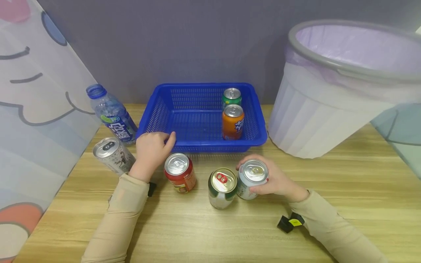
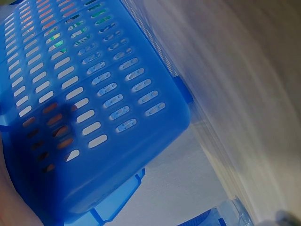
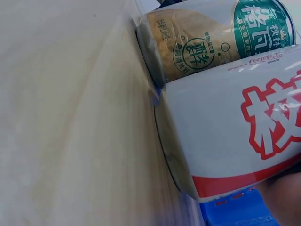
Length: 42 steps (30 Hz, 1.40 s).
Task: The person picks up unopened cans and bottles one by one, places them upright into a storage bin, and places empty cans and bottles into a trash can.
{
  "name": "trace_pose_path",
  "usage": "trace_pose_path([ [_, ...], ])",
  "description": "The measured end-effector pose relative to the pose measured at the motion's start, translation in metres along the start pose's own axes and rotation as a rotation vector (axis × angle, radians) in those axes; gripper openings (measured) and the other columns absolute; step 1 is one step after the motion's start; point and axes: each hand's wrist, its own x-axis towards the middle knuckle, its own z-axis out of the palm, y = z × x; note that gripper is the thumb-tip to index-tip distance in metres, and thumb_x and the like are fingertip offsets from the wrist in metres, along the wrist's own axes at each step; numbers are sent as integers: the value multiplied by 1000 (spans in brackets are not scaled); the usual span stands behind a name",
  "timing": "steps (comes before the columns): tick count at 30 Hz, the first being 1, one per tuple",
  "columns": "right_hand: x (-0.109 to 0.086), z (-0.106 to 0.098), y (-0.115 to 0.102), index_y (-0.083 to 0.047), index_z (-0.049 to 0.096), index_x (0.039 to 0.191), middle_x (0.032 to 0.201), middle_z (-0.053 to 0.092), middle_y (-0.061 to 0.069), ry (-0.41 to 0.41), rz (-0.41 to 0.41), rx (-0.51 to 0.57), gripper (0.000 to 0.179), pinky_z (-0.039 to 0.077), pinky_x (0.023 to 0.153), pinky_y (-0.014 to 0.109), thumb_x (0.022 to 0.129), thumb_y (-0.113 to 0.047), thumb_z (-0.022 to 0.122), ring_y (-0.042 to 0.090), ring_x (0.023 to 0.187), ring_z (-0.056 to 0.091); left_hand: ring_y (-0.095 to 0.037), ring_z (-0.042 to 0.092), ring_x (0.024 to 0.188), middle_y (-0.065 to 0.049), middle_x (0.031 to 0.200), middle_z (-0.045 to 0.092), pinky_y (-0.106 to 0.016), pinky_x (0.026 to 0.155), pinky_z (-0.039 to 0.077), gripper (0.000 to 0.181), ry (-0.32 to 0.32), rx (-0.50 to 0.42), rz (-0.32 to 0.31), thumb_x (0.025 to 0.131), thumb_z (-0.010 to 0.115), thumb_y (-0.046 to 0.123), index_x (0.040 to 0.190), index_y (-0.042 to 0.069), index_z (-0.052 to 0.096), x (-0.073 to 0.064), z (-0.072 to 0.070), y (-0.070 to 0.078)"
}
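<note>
My left hand (image 1: 152,150) grips the near left rim of a blue plastic basket (image 1: 210,143). In the left wrist view its fingers show through the slots of the basket wall (image 2: 110,101). On the right, my right hand (image 1: 274,179) holds a white can (image 1: 253,174) with thumb and fingers round its side. Large red characters mark that white can (image 3: 235,117) in the right wrist view. Just left of it stands a green and gold can (image 1: 222,188), overlapped by the white can in the wrist view. A red can (image 1: 181,175) stands near my left hand.
Inside the basket, an orange can (image 1: 232,122) and a green can (image 1: 231,96) stand at the right. A grey patterned can (image 1: 115,156) and a blue-labelled plastic bottle (image 1: 113,113) are left of it. A lined white bin (image 1: 315,106) stands at the back right.
</note>
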Motion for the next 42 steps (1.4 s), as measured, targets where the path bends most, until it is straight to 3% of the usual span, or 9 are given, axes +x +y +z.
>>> trace_pose_path([
  [8,0,2,3,5,53,112,111,65,-3,19,-40,25,55,46,92,28,62,0,74,12,101,61,-32,53,46,-9,48,55,-40,46,34,50,-8,-2,-2,92,45,34,46,14,45,1,-1,-1],
  [30,0,3,2,3,55,111,110,65,-4,37,-32,43,53,45,92,28,61,-2,73,12,100,61,-32,54,47,-10,50,57,-41,47,35,49,-36,2,-17,92,46,33,48,12,47,0,-2,1],
  [42,0,0,0,8,53,110,109,65,-2,49,-15,25,55,45,91,28,60,-3,73,12,101,60,-32,53,46,-10,50,57,-41,46,34,48,-5,4,-3,91,46,33,47,12,48,0,-2,1],
])
